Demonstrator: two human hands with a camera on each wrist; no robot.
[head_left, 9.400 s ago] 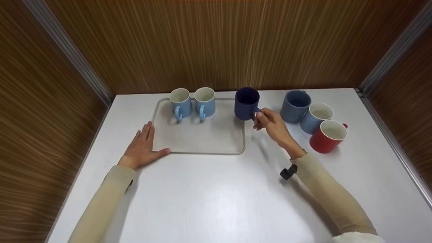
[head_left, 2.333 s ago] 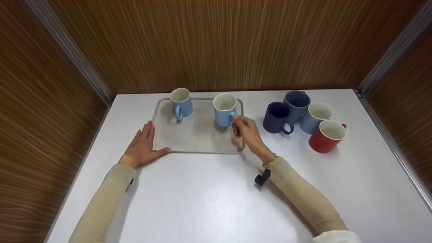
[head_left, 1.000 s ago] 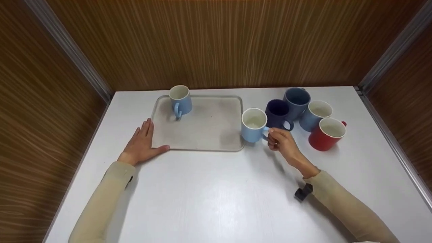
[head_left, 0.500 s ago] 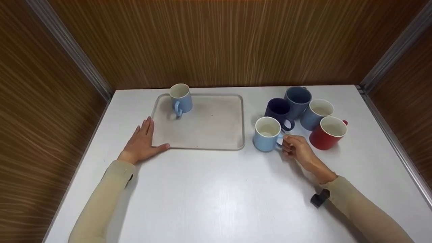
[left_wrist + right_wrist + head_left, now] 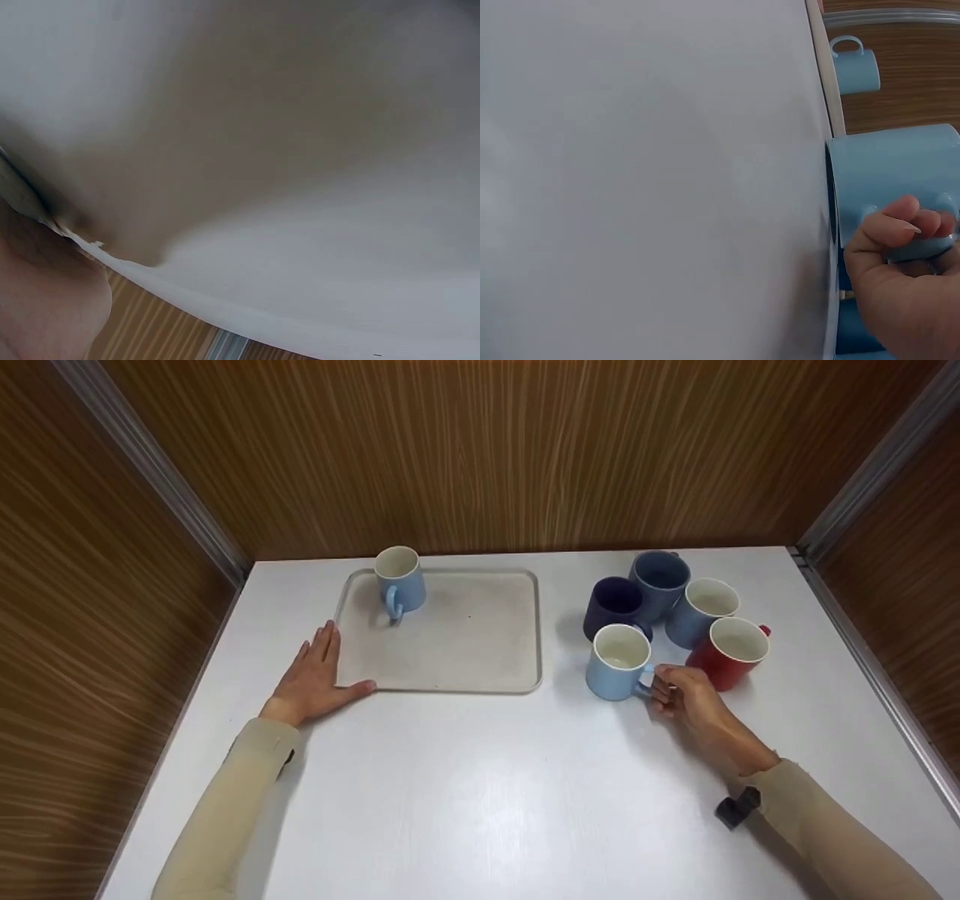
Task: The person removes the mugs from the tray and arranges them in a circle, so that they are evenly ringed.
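Note:
My right hand (image 5: 701, 705) pinches the handle of a light blue mug (image 5: 616, 671) with a pale inside, upright right of the tray. Whether its base touches the table I cannot tell. In the right wrist view the fingers (image 5: 885, 229) curl at this mug's handle. It partly covers a navy mug (image 5: 602, 619) just behind. My left hand (image 5: 307, 679) lies flat at the left edge of the beige tray (image 5: 450, 652), thumb along its front corner. Another light blue mug (image 5: 403, 589) stands at the tray's back left. The left wrist view is mostly blurred table.
Behind the navy mug stands a grey-blue mug (image 5: 660, 596). To its right are a blue mug with a pale inside (image 5: 685, 622) and a red mug (image 5: 716, 661), close to my right hand. Wood-grain panels (image 5: 480, 457) wall in the white table (image 5: 465, 780).
Earlier the navy mug went from my right hand onto the table by the others. The right hand then carried a light blue mug rightward off the tray. The left hand has stayed put.

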